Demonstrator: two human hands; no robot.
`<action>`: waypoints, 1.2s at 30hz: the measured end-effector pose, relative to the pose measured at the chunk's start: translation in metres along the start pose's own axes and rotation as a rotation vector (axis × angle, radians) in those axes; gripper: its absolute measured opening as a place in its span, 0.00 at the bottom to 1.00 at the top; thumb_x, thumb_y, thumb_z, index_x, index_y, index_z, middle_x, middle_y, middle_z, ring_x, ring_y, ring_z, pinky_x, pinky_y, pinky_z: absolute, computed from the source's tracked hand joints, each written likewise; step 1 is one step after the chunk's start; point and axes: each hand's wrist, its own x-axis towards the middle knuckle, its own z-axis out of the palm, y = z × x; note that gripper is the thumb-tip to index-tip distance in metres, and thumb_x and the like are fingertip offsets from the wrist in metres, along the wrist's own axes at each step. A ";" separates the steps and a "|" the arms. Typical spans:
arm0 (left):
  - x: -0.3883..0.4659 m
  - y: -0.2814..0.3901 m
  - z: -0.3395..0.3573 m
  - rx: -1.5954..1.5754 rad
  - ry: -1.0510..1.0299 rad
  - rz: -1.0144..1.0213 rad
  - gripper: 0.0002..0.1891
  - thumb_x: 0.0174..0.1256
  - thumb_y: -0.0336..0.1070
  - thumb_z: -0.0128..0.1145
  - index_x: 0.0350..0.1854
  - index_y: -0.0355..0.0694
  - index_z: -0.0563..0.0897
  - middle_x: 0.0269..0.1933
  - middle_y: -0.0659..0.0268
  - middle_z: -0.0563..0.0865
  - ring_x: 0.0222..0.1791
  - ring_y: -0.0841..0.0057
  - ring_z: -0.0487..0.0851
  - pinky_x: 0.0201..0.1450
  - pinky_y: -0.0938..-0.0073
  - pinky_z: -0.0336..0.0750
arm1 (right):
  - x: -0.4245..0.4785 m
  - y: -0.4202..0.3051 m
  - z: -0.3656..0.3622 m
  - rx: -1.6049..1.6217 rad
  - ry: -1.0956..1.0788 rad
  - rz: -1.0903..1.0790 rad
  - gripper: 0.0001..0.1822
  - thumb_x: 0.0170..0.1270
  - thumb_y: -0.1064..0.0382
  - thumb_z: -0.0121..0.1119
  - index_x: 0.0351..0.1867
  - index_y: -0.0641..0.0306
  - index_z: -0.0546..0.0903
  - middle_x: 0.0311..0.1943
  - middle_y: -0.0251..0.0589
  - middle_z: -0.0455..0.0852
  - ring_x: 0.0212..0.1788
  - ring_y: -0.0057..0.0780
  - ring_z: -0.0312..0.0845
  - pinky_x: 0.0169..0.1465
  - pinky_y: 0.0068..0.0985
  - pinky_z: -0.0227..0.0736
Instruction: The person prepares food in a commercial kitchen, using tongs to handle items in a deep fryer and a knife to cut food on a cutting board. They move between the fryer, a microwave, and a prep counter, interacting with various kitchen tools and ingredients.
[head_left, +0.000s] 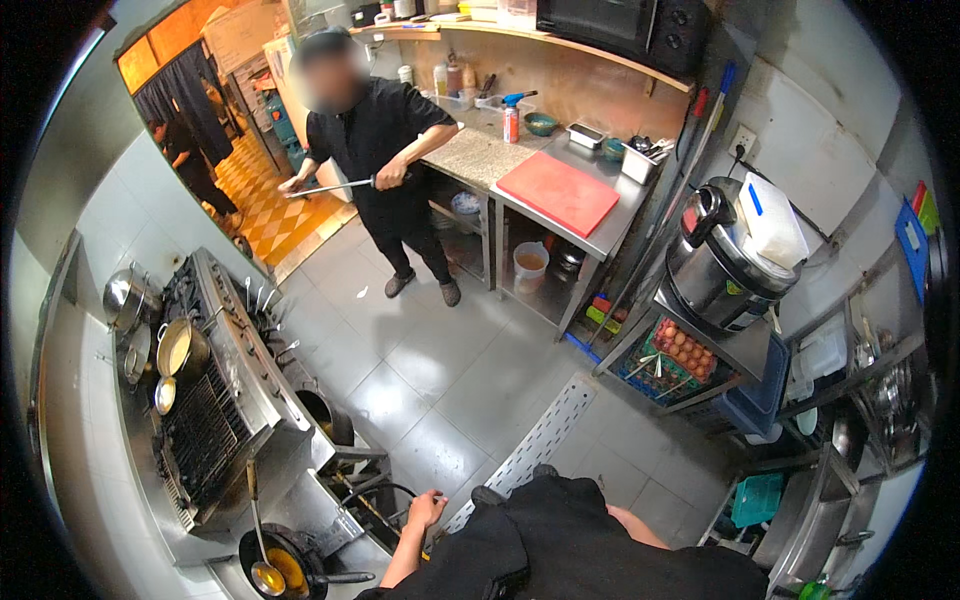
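Observation:
My left hand (427, 508) is held out in front of my dark clothing, fingers slightly spread, with nothing seen in it. Close by on the left is a steel cooking station (292, 502). A dark wok (247, 551) on it holds yellow-orange liquid that looks like oil. Across the wok lies a long-handled ladle (259, 525), its bowl filled with the same liquid. The wok's handle (345, 577) points toward my left forearm. Of my right arm only part of the forearm shows; my right hand is hidden behind my clothing.
A co-worker (367, 142) stands ahead, holding what looks like a honing steel (334, 187). A stove with a grill grate (202, 424) and a pot (182, 349) lines the left. Ahead is a red cutting board (559, 193). Rightward stand a large cooker (731, 262) and eggs (682, 349). A perforated drain cover (532, 442) crosses the floor.

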 end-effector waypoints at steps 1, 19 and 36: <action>0.005 0.006 0.001 0.002 -0.018 0.010 0.22 0.65 0.53 0.59 0.55 0.45 0.83 0.47 0.52 0.88 0.51 0.53 0.84 0.57 0.57 0.76 | 0.002 0.000 -0.002 0.012 -0.004 -0.001 0.18 0.67 0.47 0.56 0.19 0.47 0.73 0.14 0.25 0.68 0.16 0.22 0.61 0.21 0.27 0.58; 0.064 0.112 0.027 0.058 -0.057 -0.230 0.23 0.62 0.56 0.59 0.54 0.47 0.84 0.47 0.56 0.89 0.53 0.56 0.84 0.59 0.60 0.75 | 0.033 -0.111 -0.163 -0.010 -0.089 0.007 0.17 0.66 0.49 0.58 0.20 0.48 0.74 0.15 0.26 0.69 0.16 0.22 0.63 0.21 0.27 0.61; 0.061 0.146 0.123 -0.460 0.084 -0.561 0.17 0.62 0.50 0.61 0.44 0.43 0.87 0.25 0.66 0.89 0.26 0.76 0.88 0.38 0.74 0.80 | 0.038 -0.217 -0.285 -0.138 -0.187 -0.041 0.16 0.66 0.51 0.59 0.20 0.48 0.75 0.15 0.26 0.71 0.16 0.22 0.65 0.21 0.27 0.64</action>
